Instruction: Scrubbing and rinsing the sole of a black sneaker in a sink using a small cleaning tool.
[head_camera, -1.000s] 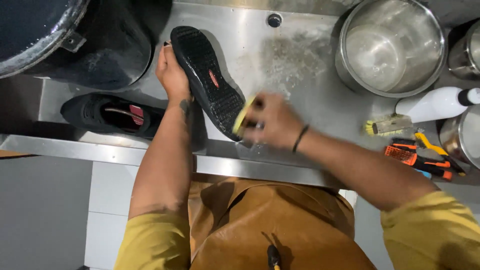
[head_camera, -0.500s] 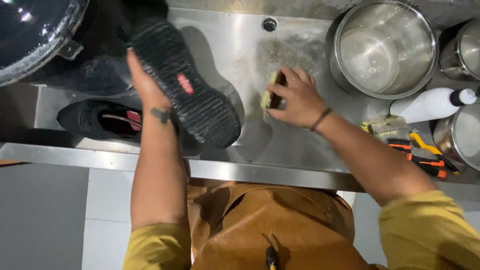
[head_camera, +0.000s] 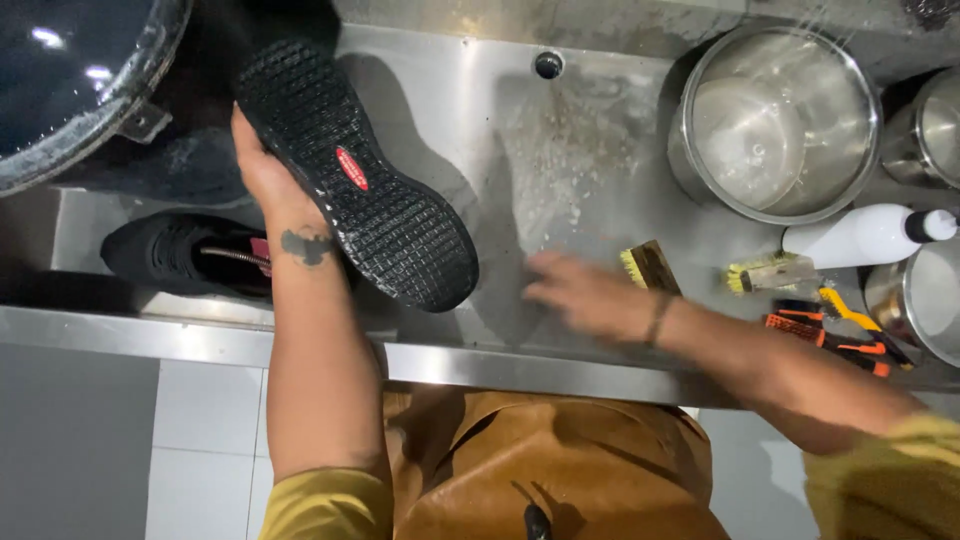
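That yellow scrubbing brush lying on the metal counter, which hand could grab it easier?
Probably the right hand: it is empty and lies right beside the yellow-bristled wooden brush. The left hand is busy holding the black shoe sole-up.

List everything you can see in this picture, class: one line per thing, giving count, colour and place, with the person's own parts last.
shoe held sole-up: 1, black, left of centre
second shoe: 1, black, sink's left edge
sink: 1, steel, centre
scrub brush: 1, yellow bristles, lying on sink
second brush: 1, yellow, right
big pot: 1, steel, upper right
bottle: 1, white, right
left hand: grips held shoe
right hand: blurred, beside scrub brush
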